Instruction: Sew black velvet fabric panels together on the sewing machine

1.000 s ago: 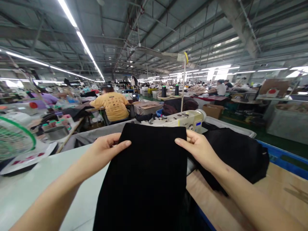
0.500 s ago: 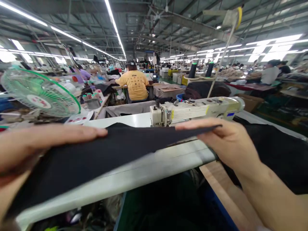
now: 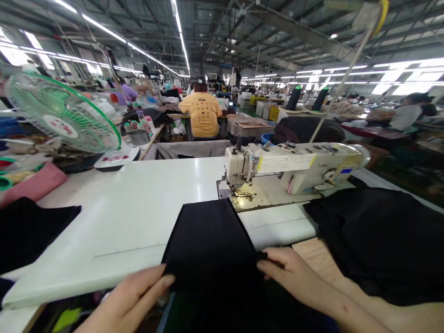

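A black fabric piece lies flat on the white sewing table, its far edge near the needle of the cream sewing machine. My left hand grips the piece's near left edge at the table's front, thumb on top. The near right edge is pinched by my right hand, fingers closed on the cloth.
A pile of black fabric lies to the right of the machine and another black piece at the left. A green fan stands at the back left. A person in a yellow shirt sits ahead with their back turned.
The black piece, held up in the air before, has come down flat onto the table in front of the machine. Both hands have dropped to the table's front edge.
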### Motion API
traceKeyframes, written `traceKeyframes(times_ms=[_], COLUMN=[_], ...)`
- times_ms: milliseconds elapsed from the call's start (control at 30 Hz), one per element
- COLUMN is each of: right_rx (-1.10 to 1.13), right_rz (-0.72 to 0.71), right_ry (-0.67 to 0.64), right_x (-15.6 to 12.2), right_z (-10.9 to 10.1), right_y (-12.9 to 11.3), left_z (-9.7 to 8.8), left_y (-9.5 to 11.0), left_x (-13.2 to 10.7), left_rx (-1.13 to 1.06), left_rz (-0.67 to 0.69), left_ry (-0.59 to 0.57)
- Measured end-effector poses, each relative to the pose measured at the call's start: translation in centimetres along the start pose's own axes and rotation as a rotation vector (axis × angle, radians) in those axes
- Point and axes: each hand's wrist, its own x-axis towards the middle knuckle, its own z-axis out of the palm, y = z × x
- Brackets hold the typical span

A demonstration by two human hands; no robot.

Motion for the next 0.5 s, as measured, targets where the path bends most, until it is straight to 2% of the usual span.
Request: traceKeyframes(times_ms=[67,167,267,367,500], right_rx=[-0.061,-0.182,-0.235,-0.269,-0.267], right_rz=[-0.005,-0.088,-0.091,-0.035,0.001], right_ry=[0.137,0.313,0.403,0.461,0.482], right_x=[3.4,9.3,14.2,17.1,18.5], right_z=[0.0,0.4,1.4,2.5,3.3], right_y=[0.2,0.4,0.8,1.4,2.0], left_z=[-1.0,-1.4,-0.6,0.2,0.9], left_y=[0.8,0.8,-0.7,-2.3,-3.0], left_x=[3.6,9.4,14.0,17.0,18.4], left_rx=[0.09,0.298,0.397,0.358,0.247], left_rz=[-0.004,-0.029,-0.053,-0.063,-0.054], left_ry=[-0.032,0.108,0.185,0.198,0.168])
